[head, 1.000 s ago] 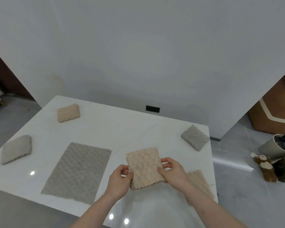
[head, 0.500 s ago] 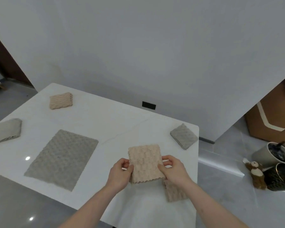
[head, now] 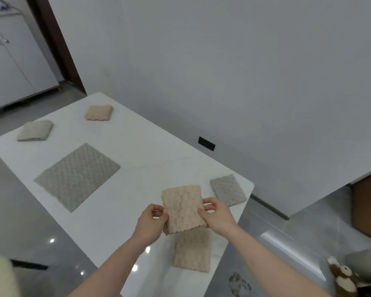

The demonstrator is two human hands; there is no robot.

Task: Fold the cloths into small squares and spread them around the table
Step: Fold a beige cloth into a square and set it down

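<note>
Head view: beige cloth (head: 183, 209) lower centre of frame, held above worktop (head: 150, 151). Left hand (head: 151, 222) and right hand (head: 216, 215) pinch its side edges, fingers curled. Judged light, soft, limp; take hold at edges or corners.

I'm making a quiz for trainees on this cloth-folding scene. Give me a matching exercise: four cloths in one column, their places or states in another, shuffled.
Cloths:
1. large grey cloth
2. held beige cloth
3. small grey cloth
4. far beige cloth

States:
A. gripped by both hands
B. folded, far left part of the table
C. spread flat, unfolded
D. folded, by the right far corner

Pairs: 1-C, 2-A, 3-D, 4-B
</note>
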